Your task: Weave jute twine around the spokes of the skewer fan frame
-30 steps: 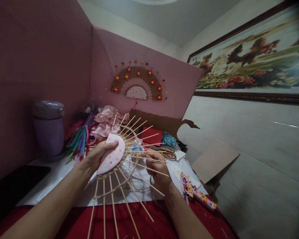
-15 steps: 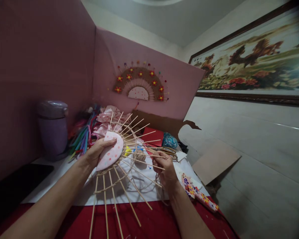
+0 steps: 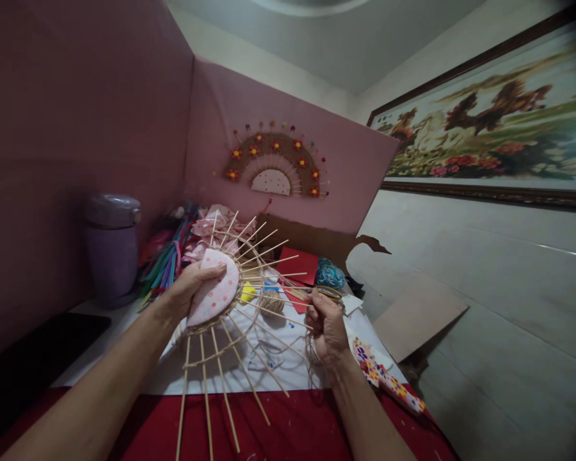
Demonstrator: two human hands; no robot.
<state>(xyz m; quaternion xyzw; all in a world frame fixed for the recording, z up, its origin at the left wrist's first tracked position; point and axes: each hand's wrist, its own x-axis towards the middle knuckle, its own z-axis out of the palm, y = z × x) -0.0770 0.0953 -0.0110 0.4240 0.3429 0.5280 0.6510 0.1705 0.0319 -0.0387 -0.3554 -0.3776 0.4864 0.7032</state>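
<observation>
My left hand [image 3: 194,291] is closed on a half-round craft frame, thumb on its white, red-dotted fabric centre [image 3: 217,288]. Thin wooden sticks [image 3: 226,400] fan out from that centre, and brown twine is woven around them near the centre and again in a wider arc [image 3: 235,344]. At the right, near the stick tips, my right hand [image 3: 327,323] is closed in a pinch on brown twine. Loose loops of the twine [image 3: 313,365] hang below its fingers. Behind the sticks lies a ball of twine [image 3: 271,303].
A finished-looking fan with red flowers [image 3: 273,153] is pinned to the pink board [image 3: 345,153]. On the white sheet [image 3: 173,374] are blue yarn [image 3: 329,273], red paper [image 3: 297,266] and pipe cleaners [image 3: 166,269]. A purple flask [image 3: 112,253] stands left; a flower-patterned tool handle [image 3: 398,387] lies right.
My right hand has moved slightly right and upward, out toward the stick tips, with the twine. My left hand keeps its hold on the frame. The view has shifted a little.
</observation>
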